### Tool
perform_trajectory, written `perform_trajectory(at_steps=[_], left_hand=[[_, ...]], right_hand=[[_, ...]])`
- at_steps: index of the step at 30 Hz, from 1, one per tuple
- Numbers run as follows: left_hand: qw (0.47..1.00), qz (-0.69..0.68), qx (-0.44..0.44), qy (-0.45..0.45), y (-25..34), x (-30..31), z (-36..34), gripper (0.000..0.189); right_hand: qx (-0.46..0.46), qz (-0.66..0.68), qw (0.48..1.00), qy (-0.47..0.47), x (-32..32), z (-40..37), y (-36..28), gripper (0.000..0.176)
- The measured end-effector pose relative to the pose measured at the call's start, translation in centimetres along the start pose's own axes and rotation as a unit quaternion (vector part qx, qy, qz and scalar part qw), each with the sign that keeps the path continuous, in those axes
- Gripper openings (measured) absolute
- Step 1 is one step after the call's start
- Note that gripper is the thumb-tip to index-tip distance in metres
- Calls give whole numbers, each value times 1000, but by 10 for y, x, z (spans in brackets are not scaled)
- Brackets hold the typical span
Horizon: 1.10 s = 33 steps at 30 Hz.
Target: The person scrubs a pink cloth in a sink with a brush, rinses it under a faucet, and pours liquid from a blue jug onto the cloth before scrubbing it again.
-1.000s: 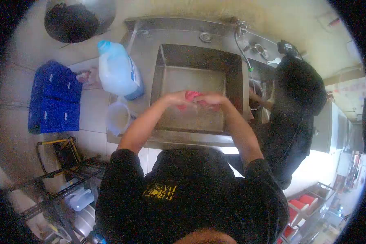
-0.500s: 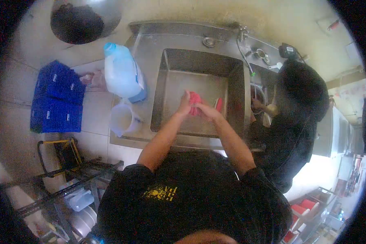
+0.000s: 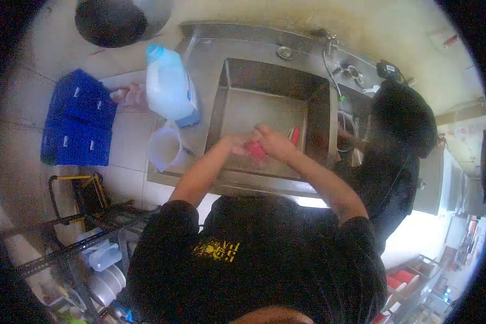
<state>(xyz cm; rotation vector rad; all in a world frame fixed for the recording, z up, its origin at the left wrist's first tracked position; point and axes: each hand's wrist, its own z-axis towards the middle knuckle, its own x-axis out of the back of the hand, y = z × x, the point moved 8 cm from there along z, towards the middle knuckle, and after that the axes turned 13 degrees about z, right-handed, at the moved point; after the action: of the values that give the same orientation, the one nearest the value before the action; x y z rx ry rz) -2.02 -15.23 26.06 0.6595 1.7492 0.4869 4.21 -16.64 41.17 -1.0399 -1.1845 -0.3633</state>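
Over the steel sink basin, both of my hands grip a pinkish-red cloth, bunched up and hanging a little below them. My left hand is closed on its left side, somewhat blurred by motion. Closed around the upper right part of the cloth is my right hand. A red brush-like item lies in the basin just right of my right hand; its exact kind is hard to make out.
Left of the basin stand a large jug of blue liquid and a translucent pitcher. Blue crates sit on the floor farther left. A co-worker in black reaches into the neighbouring sink. A tap is at the back.
My hands have shifted from an upright hold to a twisted one, right hand higher, with the cloth now hanging lower. My elbows have spread outward and the view has tilted slightly.
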Motion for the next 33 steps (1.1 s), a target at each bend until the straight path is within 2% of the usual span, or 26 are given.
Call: perform_trajectory(at_steps=[2, 3, 5, 7, 8, 10, 11, 13, 15, 18, 21, 23, 24, 26, 27, 28, 30, 32, 33], left_hand=[[989, 126, 67, 46, 15, -12, -5, 47], [975, 187, 98, 68, 20, -15, -5, 40], [930, 335, 148, 12, 16, -8, 10, 32], [863, 466, 192, 36, 10, 9, 21, 26], [822, 521, 210, 87, 10, 19, 24, 19], [717, 668, 149, 128, 25, 16, 31, 15], [645, 752, 69, 117, 38, 5, 35, 17], [542, 827, 4, 147, 51, -9, 32, 25], [499, 834, 35, 234, 56, -7, 28, 38], [369, 910, 19, 186, 46, -14, 23, 26], [432, 846, 51, 308, 69, -34, 8, 21], [397, 874, 43, 277, 69, -29, 21, 20], [380, 887, 39, 261, 71, -25, 27, 20], [368, 886, -43, 280, 93, -28, 27, 19], [362, 883, -84, 287, 103, -31, 24, 19], [365, 882, -90, 283, 117, -42, 20, 19], [368, 883, -107, 272, 147, -60, 15, 19], [292, 910, -165, 245, 134, -33, 31, 20], [250, 920, -195, 232, 132, -21, 39, 22]], right_hand=[[102, -47, 992, 57, -3, -6, -2, 41], [52, -46, 997, 26, -2, -7, 0, 41], [-44, -44, 998, -32, 6, -7, -1, 41], [-76, -53, 996, -15, -22, -4, 23, 33], [-93, -57, 994, -7, -31, -4, 34, 30], [-124, -54, 990, -43, -24, 3, 37, 22], [-139, -52, 987, -60, -20, 9, 41, 19], [-179, -27, 982, -52, -57, 14, 87, 20], [-203, -7, 977, -66, -72, 14, 99, 21], [-211, 2, 970, -120, -73, 15, 98, 26], [-221, 10, 962, -159, -80, 10, 104, 32], [-237, 42, 957, -165, -71, 6, 105, 37], [-216, 56, 963, -150, -72, 6, 108, 37], [-173, 82, 974, -117, -74, 11, 124, 38], [-169, 72, 972, -149, -71, 17, 131, 38], [-166, 62, 968, -181, -63, 25, 137, 38], [-161, 102, 965, -181, -48, 29, 135, 37], [-157, 192, 962, -116, -27, 29, 128, 36], [-203, 228, 951, -56, -24, 21, 120, 36]])
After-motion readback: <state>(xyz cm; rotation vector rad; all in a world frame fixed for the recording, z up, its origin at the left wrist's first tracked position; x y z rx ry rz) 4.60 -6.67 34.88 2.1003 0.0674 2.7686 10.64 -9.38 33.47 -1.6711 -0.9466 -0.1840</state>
